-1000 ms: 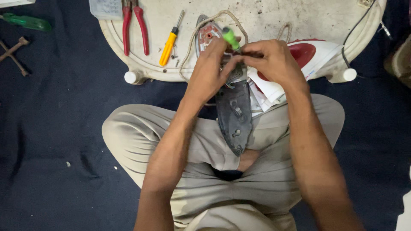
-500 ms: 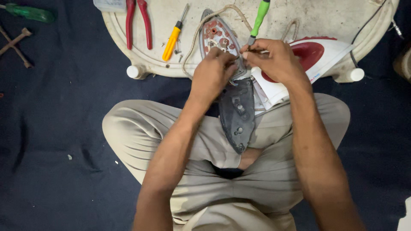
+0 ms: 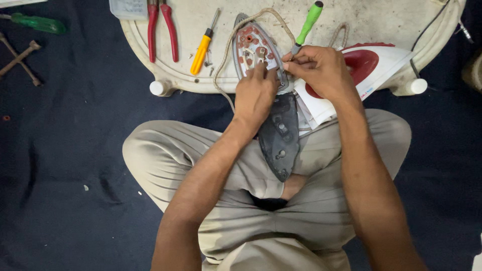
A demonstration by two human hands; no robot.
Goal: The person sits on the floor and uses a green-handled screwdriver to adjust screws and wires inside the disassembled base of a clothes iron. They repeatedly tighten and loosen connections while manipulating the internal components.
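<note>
I sit cross-legged with a dark grey iron soleplate [image 3: 279, 135] lying across my lap. Beyond it the opened iron body [image 3: 252, 47], with red fittings inside, rests on a white upturned stool top [image 3: 381, 20]. My left hand [image 3: 255, 95] presses its fingertips on the lower edge of the iron body. My right hand [image 3: 321, 70] grips a green-handled screwdriver [image 3: 307, 22] whose tip points down toward the iron body next to my left fingers. A beige fabric cord [image 3: 226, 55] loops around the iron body.
On the white stool top lie red-handled pliers [image 3: 160, 30], a yellow-handled screwdriver [image 3: 203, 45] and a red and white iron cover [image 3: 371, 62]. A green screwdriver [image 3: 37, 22] and a rusty cross wrench [image 3: 20, 60] lie on the dark cloth at left.
The green screwdriver has swung from lying low between my hands to standing up and away. My view has shifted slightly; both hands stay at the iron body.
</note>
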